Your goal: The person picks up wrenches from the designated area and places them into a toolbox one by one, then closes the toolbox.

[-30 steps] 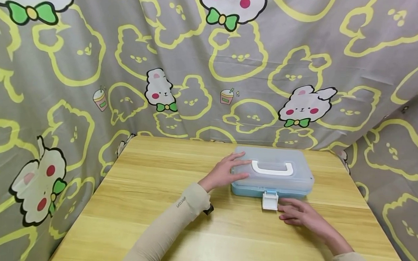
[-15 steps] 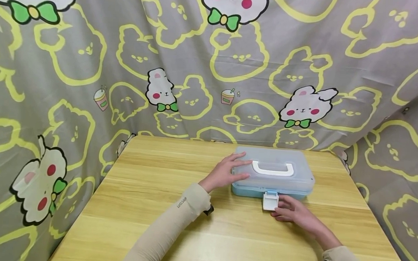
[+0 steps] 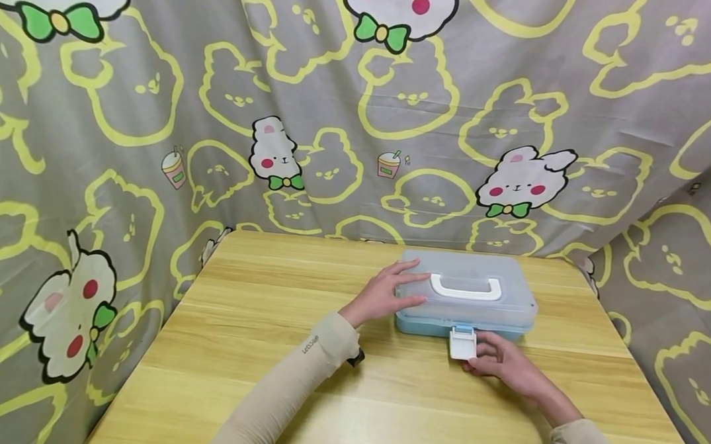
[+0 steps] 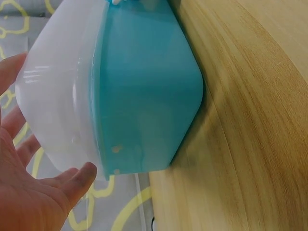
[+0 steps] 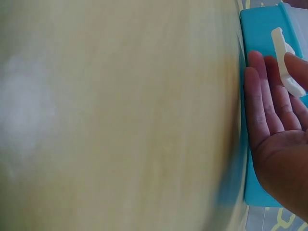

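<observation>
Grey cloth printed with yellow rabbit outlines and white bunnies in green bows (image 3: 515,179) hangs behind and to both sides of my pale wooden table (image 3: 256,323), draping down past its far edge and corners. On the table, towards the far right corner, sits a storage box (image 3: 465,306) with a teal base, a frosted clear lid and a white handle (image 3: 464,290) lying flat on top. My left hand (image 3: 388,291) rests against the box's left end, fingers straight and loosely spread over the lid's corner. My right hand (image 3: 504,364) lies at the near side of the box, fingers extended under the white latch (image 3: 463,344), which hangs open from the front; the thumb seems to touch the latch's outer face, though the right wrist view is too blurred to be sure. Beige sleeves cover both my forearms.
</observation>
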Demonstrator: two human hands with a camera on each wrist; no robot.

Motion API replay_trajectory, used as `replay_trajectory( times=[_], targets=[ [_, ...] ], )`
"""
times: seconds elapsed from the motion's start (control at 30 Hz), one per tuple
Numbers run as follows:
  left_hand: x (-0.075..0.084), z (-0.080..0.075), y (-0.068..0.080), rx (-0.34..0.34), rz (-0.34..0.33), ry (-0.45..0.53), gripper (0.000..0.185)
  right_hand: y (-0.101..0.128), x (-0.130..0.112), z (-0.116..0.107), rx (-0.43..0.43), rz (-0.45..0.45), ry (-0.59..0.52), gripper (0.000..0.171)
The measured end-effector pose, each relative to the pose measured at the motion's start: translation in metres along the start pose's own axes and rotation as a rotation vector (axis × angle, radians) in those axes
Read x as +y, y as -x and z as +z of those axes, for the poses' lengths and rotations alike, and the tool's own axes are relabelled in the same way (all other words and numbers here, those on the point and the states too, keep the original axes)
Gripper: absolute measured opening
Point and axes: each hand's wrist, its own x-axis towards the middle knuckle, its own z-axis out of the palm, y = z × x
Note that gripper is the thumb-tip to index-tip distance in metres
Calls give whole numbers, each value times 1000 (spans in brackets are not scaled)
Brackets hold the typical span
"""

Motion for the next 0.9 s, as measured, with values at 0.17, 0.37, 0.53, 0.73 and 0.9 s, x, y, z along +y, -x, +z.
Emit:
replay_trajectory(
  times=[0.17, 0.37, 0.53, 0.73, 0.9],
  targets=[
    [0, -1, -1, 3, -3, 10, 54, 1, -3, 0, -12, -7, -9, 70],
    [-1, 0, -1, -4, -3, 3, 54, 5, -6, 0, -8, -1, 30, 70],
    [0, 0, -1, -8, -9, -1, 55, 6, -8, 0, -2, -62, 38, 67],
    [0, 0, -1, -7, -3, -1, 55, 4, -7, 2, 66, -87, 116, 61],
    [-1, 1, -1, 1, -3, 3, 55, 2, -11, 5, 135, -51, 215, 61]
  ],
)
